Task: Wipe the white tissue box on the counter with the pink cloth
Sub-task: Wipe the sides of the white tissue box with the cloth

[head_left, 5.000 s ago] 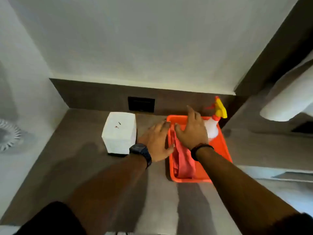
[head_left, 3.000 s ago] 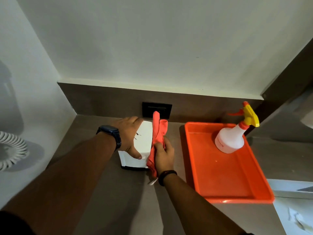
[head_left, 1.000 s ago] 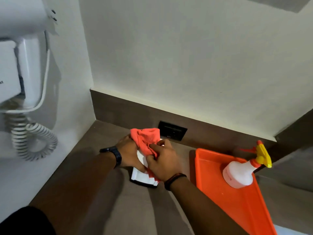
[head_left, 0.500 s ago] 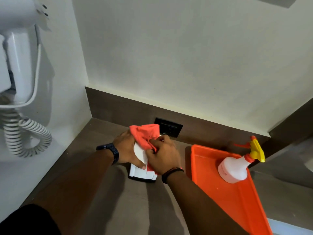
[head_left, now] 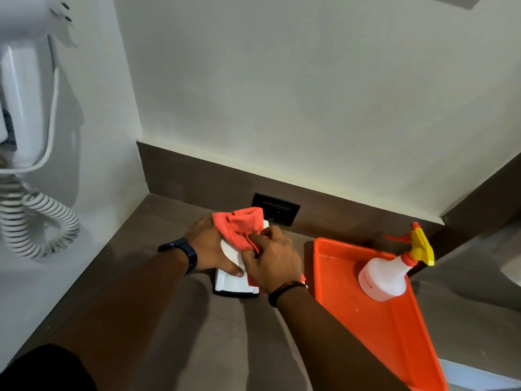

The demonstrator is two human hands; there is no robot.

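The white tissue box (head_left: 229, 282) stands on the dark counter (head_left: 197, 334), mostly covered by both hands. My left hand (head_left: 210, 246), with a black watch on the wrist, grips the box's left side, thumb across its front face. My right hand (head_left: 272, 263) clutches the pink cloth (head_left: 239, 225) and presses it onto the top of the box. The cloth is bunched over the box's far upper edge, and a bit of it shows below my right wrist. Only the lower front of the box is visible.
An orange tray (head_left: 394, 328) lies right of the box and holds a white spray bottle (head_left: 383, 279) with a yellow and red trigger. A black wall socket (head_left: 277, 213) sits behind the box. A white wall hair dryer (head_left: 22, 108) with a coiled cord (head_left: 36, 221) hangs at left.
The cloth left the tray and went onto the box, which my left hand took hold of. Over the last second my right hand shifted slightly on the box top with the cloth; the view moved a little.
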